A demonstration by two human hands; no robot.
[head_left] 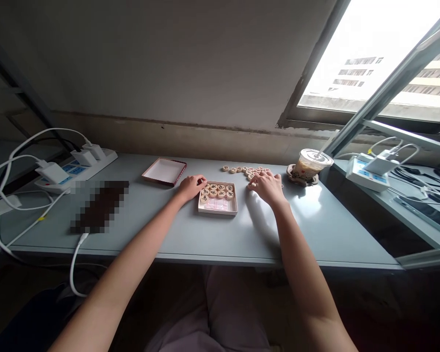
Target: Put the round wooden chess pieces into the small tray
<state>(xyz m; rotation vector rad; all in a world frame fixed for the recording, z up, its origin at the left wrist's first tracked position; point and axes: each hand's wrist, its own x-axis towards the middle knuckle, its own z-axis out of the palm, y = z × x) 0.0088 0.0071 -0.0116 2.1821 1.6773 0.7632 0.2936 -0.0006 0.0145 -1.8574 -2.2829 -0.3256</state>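
A shallow cardboard box (pixel 218 212) lies on the desk in front of me. Several round wooden xiangqi pieces (pixel 213 193) with dark characters sit in rows in its far part, and a pinkish-white sheet shows on its floor. My left hand (pixel 190 187) is closed at the box's far left corner, thumb and fingers curled on its edge. To the right of the box, my right hand (pixel 268 187) reaches down with bent fingers on a xiangqi piece (pixel 252 186). Behind that hand more loose pieces (pixel 249 171) are spread on the desk, some partly hidden by it.
The box lid (pixel 164 172) lies inside up at the back left. A lidded drink cup (pixel 308 166) stands on the right. Power strips (pixel 75 168) with white cables (pixel 7 171) occupy the left, beside a pixelated dark object (pixel 100 208). The grey desk (pixel 212 239) meets a wall.
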